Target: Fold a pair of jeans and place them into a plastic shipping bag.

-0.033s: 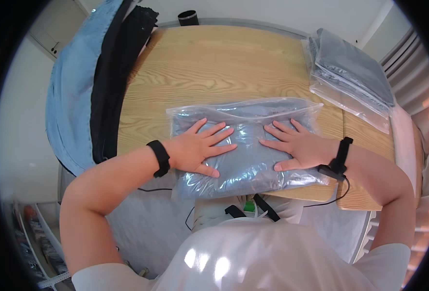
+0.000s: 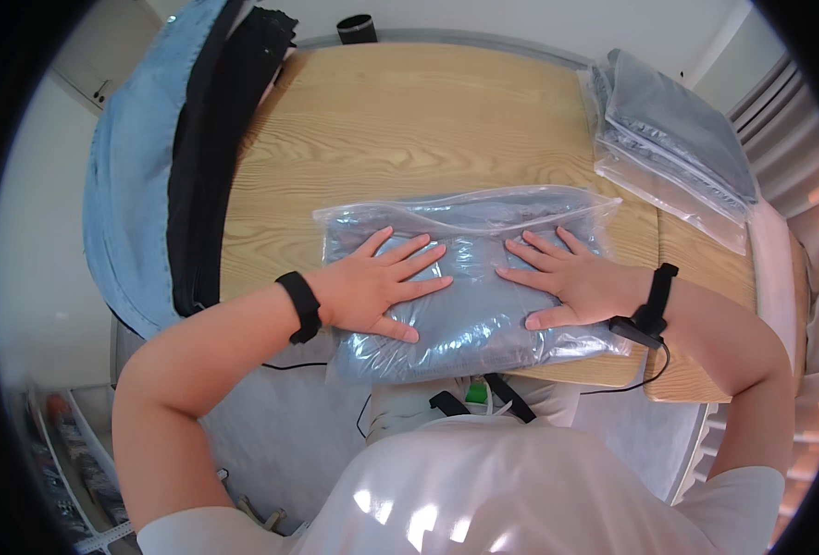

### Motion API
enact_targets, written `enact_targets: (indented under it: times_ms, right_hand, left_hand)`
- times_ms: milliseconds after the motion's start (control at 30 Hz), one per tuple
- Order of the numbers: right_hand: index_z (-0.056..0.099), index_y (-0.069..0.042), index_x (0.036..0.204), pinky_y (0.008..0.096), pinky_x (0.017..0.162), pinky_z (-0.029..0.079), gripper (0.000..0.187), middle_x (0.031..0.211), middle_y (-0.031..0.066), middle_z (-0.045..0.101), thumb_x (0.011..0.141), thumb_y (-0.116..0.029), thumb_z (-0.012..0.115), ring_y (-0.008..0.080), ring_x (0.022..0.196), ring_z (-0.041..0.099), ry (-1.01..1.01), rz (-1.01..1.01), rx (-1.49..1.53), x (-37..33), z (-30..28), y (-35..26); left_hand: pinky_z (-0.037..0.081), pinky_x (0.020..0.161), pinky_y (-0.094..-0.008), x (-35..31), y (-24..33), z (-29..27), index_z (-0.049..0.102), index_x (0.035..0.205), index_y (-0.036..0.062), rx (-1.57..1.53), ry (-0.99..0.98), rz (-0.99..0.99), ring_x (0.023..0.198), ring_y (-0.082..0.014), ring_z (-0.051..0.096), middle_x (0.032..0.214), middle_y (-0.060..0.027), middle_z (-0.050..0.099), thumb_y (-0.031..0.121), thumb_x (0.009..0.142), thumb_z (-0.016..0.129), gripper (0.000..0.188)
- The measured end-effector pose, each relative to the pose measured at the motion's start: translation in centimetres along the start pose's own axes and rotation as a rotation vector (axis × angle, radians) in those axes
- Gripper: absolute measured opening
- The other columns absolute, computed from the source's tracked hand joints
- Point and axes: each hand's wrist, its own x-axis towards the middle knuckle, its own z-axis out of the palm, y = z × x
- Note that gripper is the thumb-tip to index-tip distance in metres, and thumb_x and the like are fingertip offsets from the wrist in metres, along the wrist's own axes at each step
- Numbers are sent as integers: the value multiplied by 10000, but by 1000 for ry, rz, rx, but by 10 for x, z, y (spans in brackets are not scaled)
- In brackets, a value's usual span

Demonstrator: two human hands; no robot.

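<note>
A clear zip bag [image 2: 470,319] with folded blue-grey fabric inside lies near the table's front edge. My left hand [image 2: 368,289] presses flat on the bag's left half, its fingers spread and pointing inward. On the right half, my right hand [image 2: 571,285] rests flat too, fingers apart. Neither hand grips anything. The bag's far edge, with its zip strip, bows upward and gapes in the middle. Shiny creases run through the plastic around my hands. The bag's near edge reaches the table's front edge.
Several bagged, folded dark grey garments [image 2: 678,139] are stacked at the table's far right. Blue and black denim garments [image 2: 136,185] are heaped along the left side. A black cup-like object [image 2: 356,30] stands beyond the wooden table [image 2: 409,120]. A thin cable hangs from my right wristband [image 2: 652,305].
</note>
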Motion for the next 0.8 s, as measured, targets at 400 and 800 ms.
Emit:
enact_targets:
  times_ms: [400,800]
  right_hand:
    - [263,-223,1469,562,1117,28,777,1540,118,150,856,-682,396,320,1427,88,-41,-6,51,4,-4,5]
    - [310,-133,1447,445,1128,142,711,1513,157,222,861,-417,595,319,1412,139,130,79,410,-69,9,57]
  left_hand:
    - [138,1076,-613,4,-3,0,329,1434,214,-137,-15,-12,1395,-363,184,1516,-146,211,716,802,435,814]
    - [139,1130,-490,-29,-10,-24,291,1455,172,-35,-130,-152,1419,-320,141,1531,-136,184,513,869,525,717]
